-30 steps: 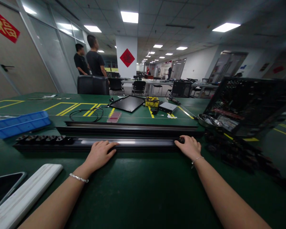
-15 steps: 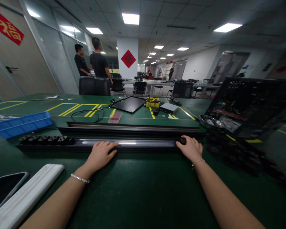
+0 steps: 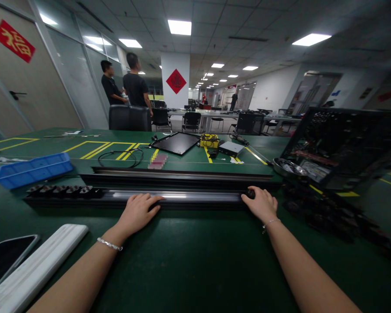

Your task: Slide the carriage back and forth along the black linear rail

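A long black metal rail [image 3: 202, 196] lies across the green table in front of me. My left hand [image 3: 137, 214] is closed over its near edge around the middle, fingers on top and thumb along the front. At the rail's right end, my right hand [image 3: 263, 203] pinches a small dark part [image 3: 250, 193] that sits against the channel; the fingers hide much of it. Several black blocks with metal pieces [image 3: 63, 190] stand in a row in the left end of the rail. Just behind lies a second black rail [image 3: 182, 175], parallel to the first.
To the left are a blue plastic bin [image 3: 32, 169], a white bar [image 3: 39, 265] and a phone-like slab [image 3: 9, 258]. Rightward stand a metal bowl [image 3: 289, 167], a large dark open case [image 3: 342, 143] and a dark heap of parts [image 3: 326, 213]. A flat black panel [image 3: 176, 142] lies farther back. Two people stand beyond.
The whole view shifts slightly as my head moves. Both hands keep their places on the rail and the small dark part. A person in the background lowers an arm a little.
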